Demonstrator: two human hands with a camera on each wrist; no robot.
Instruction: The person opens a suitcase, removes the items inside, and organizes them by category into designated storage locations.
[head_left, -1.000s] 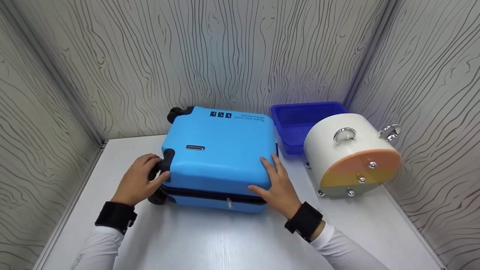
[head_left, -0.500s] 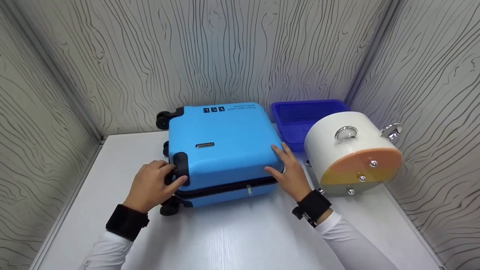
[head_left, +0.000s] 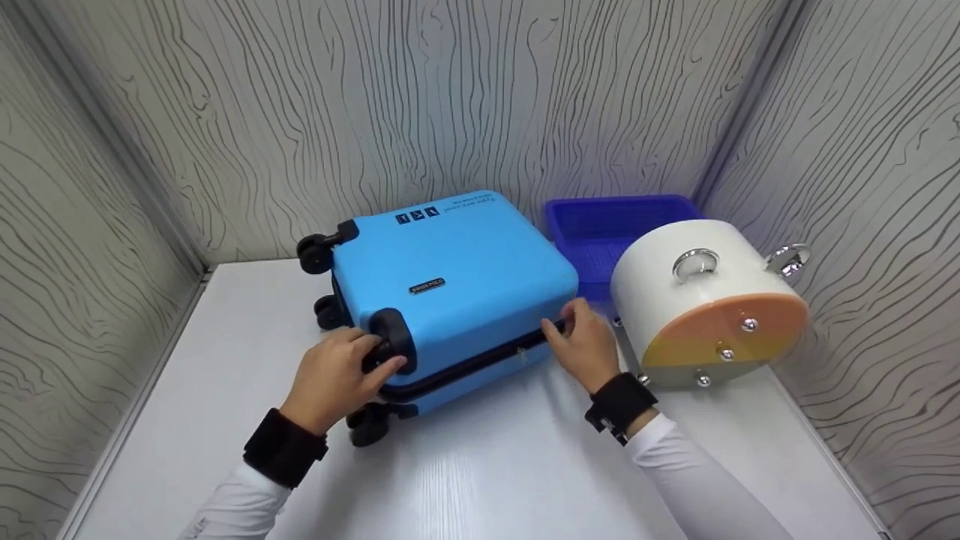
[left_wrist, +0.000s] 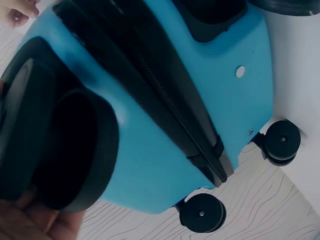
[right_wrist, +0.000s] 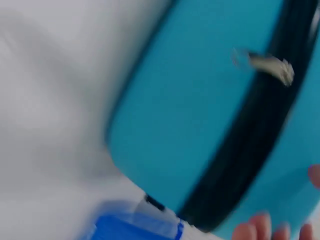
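Left hand (head_left: 337, 379): my fingers curl round the suitcase (head_left: 450, 289) wheel (head_left: 390, 346).
Right hand (head_left: 589, 349): fingers clamped on its right corner.
Writing: badge unreadable.

- Head view: evenly and brightly lit from above; a soft sheen is seen on the white table (head_left: 480, 465); short shadows are cast under the blue suitcase (head_left: 450, 285).
- Walls are bowed at the frame edges.
- Left wrist view: nearest wheel (left_wrist: 75, 150) rendered dark and unfocused.
- Right wrist view: smeared by heavy blur throughout.
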